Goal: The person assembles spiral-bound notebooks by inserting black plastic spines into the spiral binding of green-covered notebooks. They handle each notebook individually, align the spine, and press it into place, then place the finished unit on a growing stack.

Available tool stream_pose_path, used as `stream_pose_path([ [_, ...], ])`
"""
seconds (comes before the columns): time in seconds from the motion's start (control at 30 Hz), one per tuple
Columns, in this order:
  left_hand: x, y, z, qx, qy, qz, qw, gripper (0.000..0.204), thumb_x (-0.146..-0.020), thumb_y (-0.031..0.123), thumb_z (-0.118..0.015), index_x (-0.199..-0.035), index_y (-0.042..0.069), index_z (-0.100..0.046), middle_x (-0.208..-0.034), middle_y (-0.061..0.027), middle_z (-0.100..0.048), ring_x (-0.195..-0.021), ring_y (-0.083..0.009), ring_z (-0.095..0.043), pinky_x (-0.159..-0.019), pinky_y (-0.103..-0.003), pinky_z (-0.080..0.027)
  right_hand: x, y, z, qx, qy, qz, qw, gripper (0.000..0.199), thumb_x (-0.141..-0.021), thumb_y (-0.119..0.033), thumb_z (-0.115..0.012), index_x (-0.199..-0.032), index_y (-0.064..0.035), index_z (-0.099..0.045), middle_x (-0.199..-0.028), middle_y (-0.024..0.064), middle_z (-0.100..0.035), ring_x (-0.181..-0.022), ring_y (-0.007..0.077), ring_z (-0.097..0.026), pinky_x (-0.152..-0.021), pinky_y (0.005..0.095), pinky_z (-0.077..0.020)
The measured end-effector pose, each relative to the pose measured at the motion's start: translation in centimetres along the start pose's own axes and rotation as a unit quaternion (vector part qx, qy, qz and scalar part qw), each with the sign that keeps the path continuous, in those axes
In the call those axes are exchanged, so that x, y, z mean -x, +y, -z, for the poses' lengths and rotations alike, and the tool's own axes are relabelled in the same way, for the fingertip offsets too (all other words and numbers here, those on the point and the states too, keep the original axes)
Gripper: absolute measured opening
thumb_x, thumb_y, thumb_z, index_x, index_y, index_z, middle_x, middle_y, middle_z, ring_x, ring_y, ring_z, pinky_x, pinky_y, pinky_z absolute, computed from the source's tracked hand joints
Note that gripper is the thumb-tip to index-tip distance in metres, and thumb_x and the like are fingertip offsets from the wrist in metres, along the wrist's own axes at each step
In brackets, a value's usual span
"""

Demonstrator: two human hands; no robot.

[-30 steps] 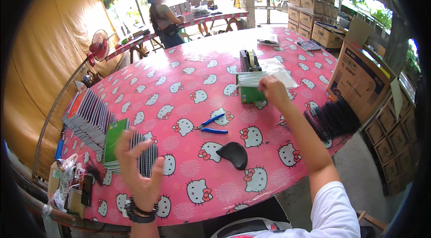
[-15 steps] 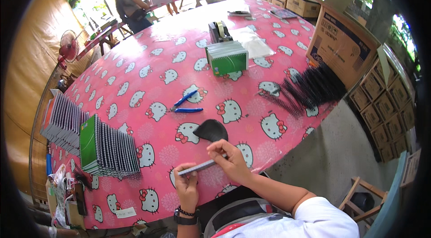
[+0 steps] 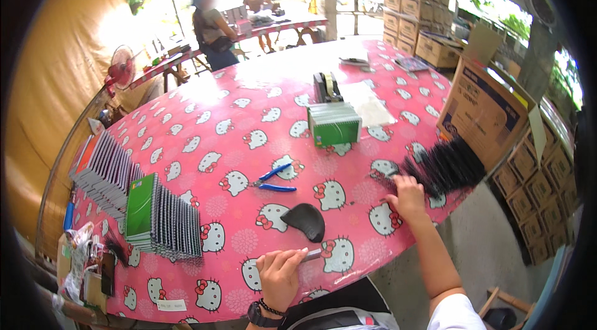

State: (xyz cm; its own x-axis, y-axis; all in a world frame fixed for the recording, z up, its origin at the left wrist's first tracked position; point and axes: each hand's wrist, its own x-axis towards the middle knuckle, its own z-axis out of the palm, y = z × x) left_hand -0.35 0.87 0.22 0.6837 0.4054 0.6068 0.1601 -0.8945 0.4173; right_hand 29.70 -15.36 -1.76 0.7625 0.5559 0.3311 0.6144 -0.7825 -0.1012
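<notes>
While the left hand (image 3: 278,275) sits at the near edge of the surface (image 3: 205,137), its grip is closed around a thin, flat, greyish strip (image 3: 309,255), which lies almost flat on the pink cartoon-cat tablecloth and pokes out to the right from under the fingers. It's small and pale, kinda hard to make out more than that. A dark watch (image 3: 256,314) and a beaded bracelet sit on that wrist.

Just beyond the strip is a black curved pad (image 3: 304,220), and a bit further past that, a pair of blue-handled pliers (image 3: 273,179) lying with the handles spread.

The right hand (image 3: 407,196) is off to the right of the black pad, fingers bent down onto the near end of a heap of black spiral coils (image 3: 444,165). Can't tell if that grip has actually closed on one or is just resting on the pile.

To the left of the pliers there's a fanned row of spiral notebooks (image 3: 161,218) with a green cover on top, and another fanned batch (image 3: 109,165) behind it. Farther across from the pliers sits a neat green stack of notebooks (image 3: 334,125) with a tape dispenser (image 3: 328,86) right behind. A big cardboard box (image 3: 491,109) stands beside the coils, off the surface edge.
</notes>
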Motion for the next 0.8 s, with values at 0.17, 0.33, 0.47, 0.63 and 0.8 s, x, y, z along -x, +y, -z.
stream_pose_path([
  [0.17,0.0,0.1,-0.3,0.006,0.004,0.020,1.000,0.030,-0.075,0.004,-0.063,-0.101,0.016,-0.070,-0.092,0.0035,-0.066,-0.087,-0.0174,-0.058,-0.081,-0.033,-0.037,-1.7,3.7,-0.3,-0.182,-0.075,-0.009,0.980,0.030,-0.075,-0.022,-0.075,-0.097,-0.0021,-0.067,-0.090,0.0146,-0.068,-0.086,0.0285,-0.065,-0.077,0.0372,-0.0500],
  [0.33,0.4,0.3,-0.2,0.014,0.010,0.023,1.000,0.027,-0.076,0.006,-0.066,-0.101,0.017,-0.070,-0.091,0.0040,-0.066,-0.086,-0.0167,-0.058,-0.079,-0.032,-0.036,-3.4,5.0,-1.1,-0.266,-0.010,-0.053,0.963,0.028,-0.087,-0.022,-0.062,-0.106,-0.0019,-0.066,-0.094,0.0226,-0.067,-0.089,0.0320,-0.067,-0.077,0.0399,-0.0511],
  [0.47,0.0,0.1,-0.3,0.016,0.035,0.014,0.999,0.024,-0.076,0.008,-0.069,-0.099,0.017,-0.071,-0.087,0.0038,-0.065,-0.083,-0.0162,-0.057,-0.077,-0.032,-0.036,-3.4,5.1,1.0,-0.432,0.021,-0.085,0.898,0.027,-0.097,-0.016,-0.050,-0.118,-0.0025,-0.060,-0.077,0.0044,-0.061,-0.063,0.0126,-0.057,-0.060,0.0263,-0.0474],
  [0.63,-0.7,-0.6,-0.2,0.017,0.062,0.027,0.998,0.021,-0.073,0.006,-0.072,-0.092,0.015,-0.071,-0.081,0.0023,-0.064,-0.076,-0.0176,-0.056,-0.074,-0.032,-0.036,-2.9,4.9,2.7,-0.586,-0.084,-0.062,0.804,0.029,-0.100,-0.016,-0.047,-0.124,-0.0022,-0.057,-0.076,-0.0029,-0.045,-0.062,0.0049,-0.041,-0.055,0.0207,-0.0381],
  [0.8,-1.2,0.3,-1.2,0.042,0.022,0.004,0.999,0.024,-0.074,0.008,-0.071,-0.096,0.016,-0.072,-0.084,0.0031,-0.065,-0.079,-0.0160,-0.056,-0.075,-0.032,-0.036,-1.6,1.1,4.0,-0.494,-0.115,0.061,0.860,0.031,-0.098,-0.013,-0.049,-0.126,-0.0010,-0.055,-0.082,-0.0001,-0.048,-0.063,0.0063,-0.042,-0.057,0.0215,-0.0384],
])
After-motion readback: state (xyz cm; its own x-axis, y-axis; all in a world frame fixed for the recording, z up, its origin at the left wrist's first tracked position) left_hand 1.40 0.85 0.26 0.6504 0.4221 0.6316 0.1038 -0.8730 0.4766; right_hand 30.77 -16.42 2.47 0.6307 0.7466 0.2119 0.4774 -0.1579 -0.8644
